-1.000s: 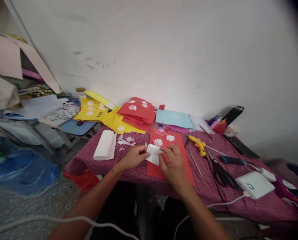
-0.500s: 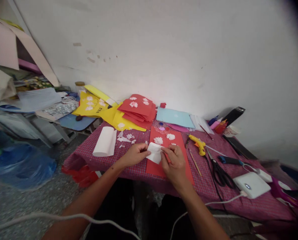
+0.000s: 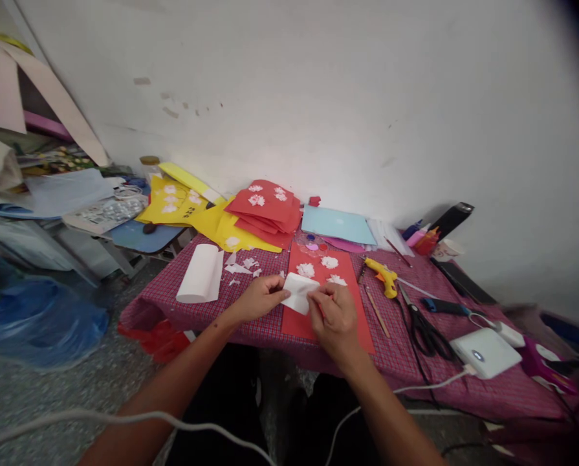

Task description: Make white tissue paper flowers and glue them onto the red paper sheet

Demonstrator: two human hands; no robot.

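Note:
A small piece of white paper [image 3: 299, 291] is stretched between my two hands, above a sheet of red paper [image 3: 301, 323]. My left hand [image 3: 264, 298] pinches its left edge between thumb and fingers. At the right edge, my right hand [image 3: 335, 315] pinches the same piece, its fingertips bent inward. Just beyond, white paper flowers [image 3: 329, 262] lie on the red sheet; another sits close to my right hand. To the left are torn white scraps [image 3: 238, 268] and a roll of white paper [image 3: 199, 275].
Right of the red sheet lie a yellow glue gun [image 3: 382, 275], black-handled scissors [image 3: 427, 330], a wooden stick [image 3: 377, 314] and a white power bank [image 3: 486, 353] with a cable. Behind are stacked red cards [image 3: 264, 210], yellow paper [image 3: 216, 226] and a light blue sheet [image 3: 338, 224].
My right fingers have shifted slightly on the white paper, which now looks flatter and wider between my hands. More of the nearest paper flower shows. The view has moved slightly.

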